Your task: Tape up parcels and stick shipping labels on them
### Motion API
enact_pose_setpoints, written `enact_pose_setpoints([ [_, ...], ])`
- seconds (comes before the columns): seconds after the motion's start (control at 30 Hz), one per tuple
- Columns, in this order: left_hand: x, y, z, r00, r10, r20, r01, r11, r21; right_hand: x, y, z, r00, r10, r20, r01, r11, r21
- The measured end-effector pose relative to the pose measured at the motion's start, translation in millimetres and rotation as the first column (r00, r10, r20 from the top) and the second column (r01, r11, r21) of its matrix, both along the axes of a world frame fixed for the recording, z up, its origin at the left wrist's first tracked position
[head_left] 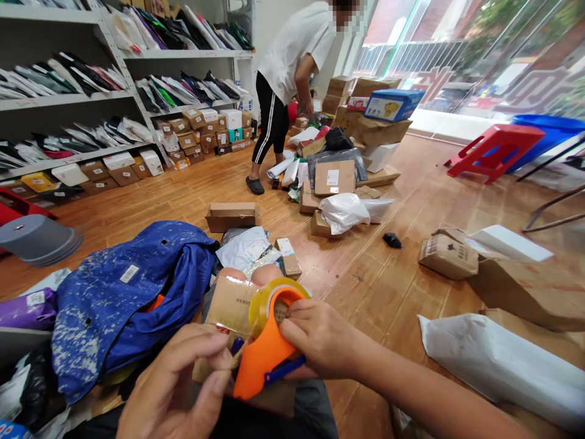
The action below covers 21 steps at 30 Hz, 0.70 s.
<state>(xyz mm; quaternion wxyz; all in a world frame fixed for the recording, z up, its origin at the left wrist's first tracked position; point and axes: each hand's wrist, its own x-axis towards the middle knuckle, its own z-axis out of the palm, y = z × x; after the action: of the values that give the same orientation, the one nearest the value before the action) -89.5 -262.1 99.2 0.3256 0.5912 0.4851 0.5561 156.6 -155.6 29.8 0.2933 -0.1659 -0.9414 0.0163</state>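
Observation:
My right hand (315, 338) is wrapped round the handle of an orange tape dispenser (262, 353), which carries a roll of yellowish tape (258, 305) and has a blue part underneath. At the dispenser's front end, my left hand (183, 378) has thumb and fingers brought together on what looks like the loose end of the tape. Beneath both hands a cardboard box (228, 302) rests on my lap, with shiny tape across part of it. The dispenser and my hands cover much of that box.
A blue bag (137, 292) lies to the left, near stacked grey stools (39, 238). Ahead, a person in a white shirt (292, 55) bends by a heap of parcels (333, 177). Shelves (183, 53) of packages line the left; boxes (450, 256) and a red stool (498, 149) are right.

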Motion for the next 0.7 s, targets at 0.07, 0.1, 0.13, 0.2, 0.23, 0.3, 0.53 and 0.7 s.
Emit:
enact_pose_setpoints([
  [0.07, 0, 8, -0.5, 0.978, 0.146, 0.146, -0.132, 0.986, -0.103, -1, -1, 6, 1.000, -0.002, -0.011, 0.002, 1.000, -0.019],
  [0.1, -1, 15, -2.0, 0.951, 0.204, 0.232, -0.174, 0.974, -0.144, -1, -2, 9, 1.000, -0.005, -0.028, 0.004, 0.999, -0.039],
  [0.13, -3, 23, -4.2, 0.919, 0.236, 0.316, -0.186, 0.966, -0.180, 0, -4, 14, 0.999, -0.008, -0.052, 0.005, 0.998, -0.070],
  [0.2, -10, 40, -10.4, 0.852, 0.236, 0.468, -0.119, 0.957, -0.265, 2, -11, 23, 0.995, -0.014, -0.103, -0.006, 0.981, -0.193],
  [0.23, -14, 46, -14.0, 0.815, 0.227, 0.533, -0.058, 0.948, -0.314, 5, -14, 29, 0.993, -0.013, -0.115, -0.022, 0.956, -0.294],
  [0.3, -19, 53, -21.2, 0.750, 0.245, 0.614, 0.044, 0.909, -0.415, 11, -22, 41, 0.995, -0.016, -0.096, -0.042, 0.821, -0.570],
  [0.53, -19, 31, -38.1, 0.672, 0.280, 0.685, 0.121, 0.872, -0.475, 26, -37, 69, 0.996, -0.025, -0.081, -0.085, -0.228, -0.970],
  [0.7, -23, 19, -52.1, 0.657, 0.323, 0.681, 0.036, 0.889, -0.457, 22, -36, 69, 0.999, -0.029, 0.013, 0.001, -0.368, -0.930],
])
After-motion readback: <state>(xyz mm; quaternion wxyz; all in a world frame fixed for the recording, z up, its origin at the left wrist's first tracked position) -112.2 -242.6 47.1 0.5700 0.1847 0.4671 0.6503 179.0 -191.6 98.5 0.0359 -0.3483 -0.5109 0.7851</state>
